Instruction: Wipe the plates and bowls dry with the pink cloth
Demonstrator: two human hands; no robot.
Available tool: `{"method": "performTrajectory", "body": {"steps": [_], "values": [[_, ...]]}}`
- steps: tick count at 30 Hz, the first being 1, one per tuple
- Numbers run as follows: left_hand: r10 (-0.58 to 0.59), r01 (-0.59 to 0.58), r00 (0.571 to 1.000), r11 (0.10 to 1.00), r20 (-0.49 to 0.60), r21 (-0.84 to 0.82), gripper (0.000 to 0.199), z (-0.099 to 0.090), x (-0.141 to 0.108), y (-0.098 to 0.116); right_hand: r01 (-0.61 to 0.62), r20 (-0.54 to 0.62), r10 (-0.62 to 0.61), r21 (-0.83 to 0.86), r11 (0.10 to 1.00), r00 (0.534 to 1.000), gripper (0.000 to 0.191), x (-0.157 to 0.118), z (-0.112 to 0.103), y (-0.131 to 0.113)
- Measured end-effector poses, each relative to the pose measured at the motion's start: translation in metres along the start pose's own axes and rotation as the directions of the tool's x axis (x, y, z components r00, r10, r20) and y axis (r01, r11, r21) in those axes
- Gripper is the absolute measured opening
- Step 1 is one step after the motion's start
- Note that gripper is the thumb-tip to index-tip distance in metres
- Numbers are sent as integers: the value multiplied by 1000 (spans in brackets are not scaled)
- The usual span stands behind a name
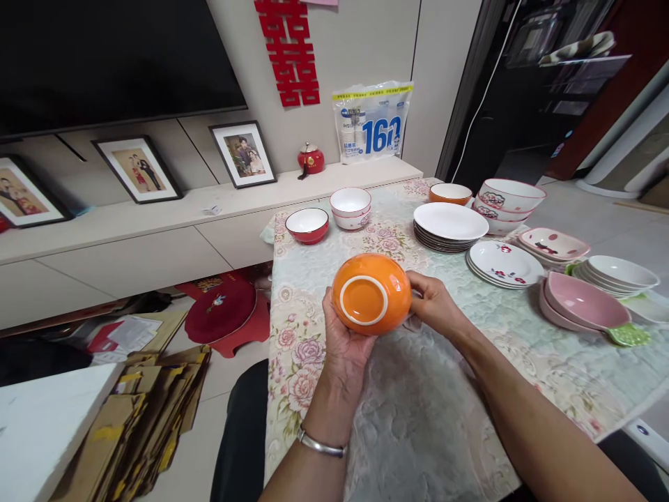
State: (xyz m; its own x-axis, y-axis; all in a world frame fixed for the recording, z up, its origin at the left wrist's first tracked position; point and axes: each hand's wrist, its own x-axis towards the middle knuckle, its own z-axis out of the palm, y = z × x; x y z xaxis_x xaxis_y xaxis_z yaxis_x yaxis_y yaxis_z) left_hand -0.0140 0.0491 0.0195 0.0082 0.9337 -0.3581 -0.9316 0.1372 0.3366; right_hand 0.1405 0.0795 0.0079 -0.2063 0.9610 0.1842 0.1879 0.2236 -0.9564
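Observation:
An orange bowl (pixel 400 279) is held up over the near part of the table, tilted so its underside and white foot ring face me. My left hand (pixel 348 341) supports it from below and the left, fingers mostly hidden behind the bowl. On the right side, my right hand (pixel 431 300) grips the rim with its fingers curled. Beyond the bowl stand a red bowl (pixel 308 236) with a white inside and a stack of white bowls (pixel 351 209) with pink rims.
Right of the bowl are stacked white plates (pixel 450 222), flowered plates (pixel 504 265), patterned large bowls (pixel 506 202), another orange bowl (pixel 450 195) and pink leaf-shaped dishes (pixel 585 300). A flowered cloth (pixel 297 348) covers the table. A red stool (pixel 222 310) and flattened cardboard (pixel 141 418) lie to the left.

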Motion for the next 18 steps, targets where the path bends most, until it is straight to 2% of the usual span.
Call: {"method": "performTrajectory", "body": {"steps": [2, 4, 7, 10, 12, 18], "values": [[16, -16, 1000, 1000, 20, 9, 38, 0, 1, 1, -101, 79, 85, 228, 968, 993, 29, -2, -3, -7], [31, -31, 1000, 999, 2, 9, 38, 0, 1, 3, -185, 168, 124, 420, 888, 978, 38, -4, -5, -13], [42, -42, 999, 999, -17, -3, 37, 0, 2, 5, -267, 263, 129, 600, 754, 956, 41, -6, -6, -19], [42, -43, 999, 999, -14, -27, 39, -1, 2, 6, -324, 333, 119, 675, 663, 936, 43, -8, -4, -19], [35, -35, 999, 999, -18, -34, 40, -2, 3, 6, -358, 362, 132, 681, 638, 923, 42, -8, -1, -17], [21, -21, 1000, 1000, 3, -12, 39, -6, 5, -1, -334, 307, 151, 726, 601, 940, 44, -8, 8, -15]]}}
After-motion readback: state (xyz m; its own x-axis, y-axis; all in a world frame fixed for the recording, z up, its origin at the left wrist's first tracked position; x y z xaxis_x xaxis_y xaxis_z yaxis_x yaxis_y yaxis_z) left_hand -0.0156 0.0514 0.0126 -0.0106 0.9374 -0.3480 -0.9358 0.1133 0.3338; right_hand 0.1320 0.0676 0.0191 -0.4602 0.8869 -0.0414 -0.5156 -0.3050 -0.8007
